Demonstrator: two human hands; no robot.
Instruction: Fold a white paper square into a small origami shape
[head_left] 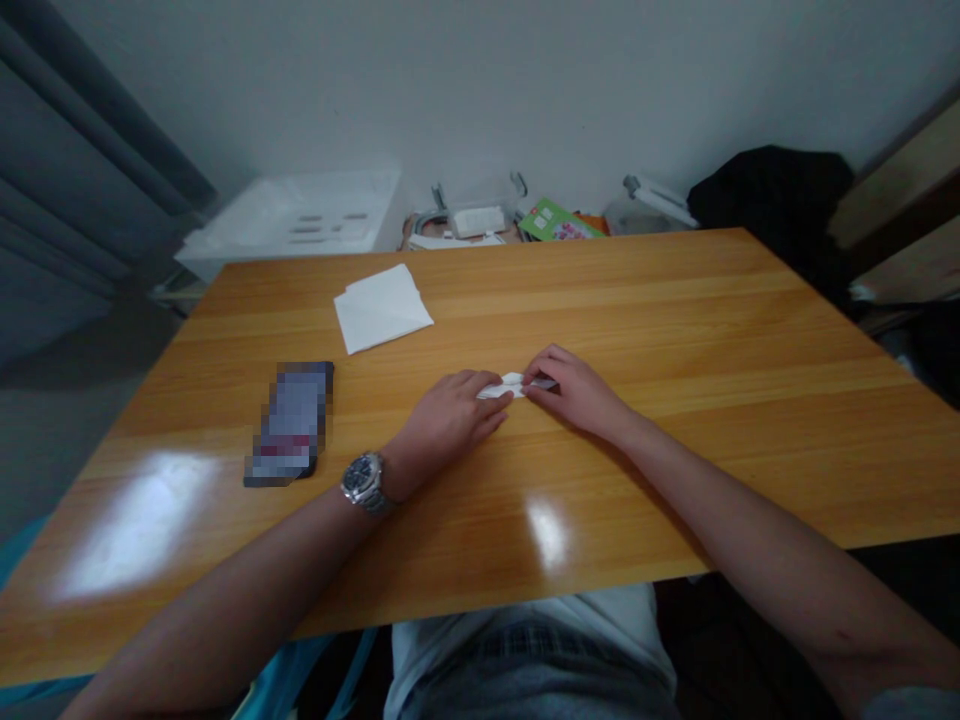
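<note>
A small folded piece of white paper (pixel 504 388) lies on the wooden table, with both of my hands on it. My left hand (pixel 457 415), a watch (pixel 364 480) on its wrist, presses the paper's left end with its fingers. At the right end, my right hand (pixel 570 390) pinches the paper between thumb and fingers. The paper's middle shows between the hands; its ends are partly covered by my fingers.
White paper sheets (pixel 382 308) lie on the table (pixel 675 330) at the back left. A phone (pixel 292 425) with a blurred screen rests to the left. Beyond the far edge are a white plastic tray (pixel 300 215), a green booklet (pixel 555 220) and a black cloth (pixel 772 195).
</note>
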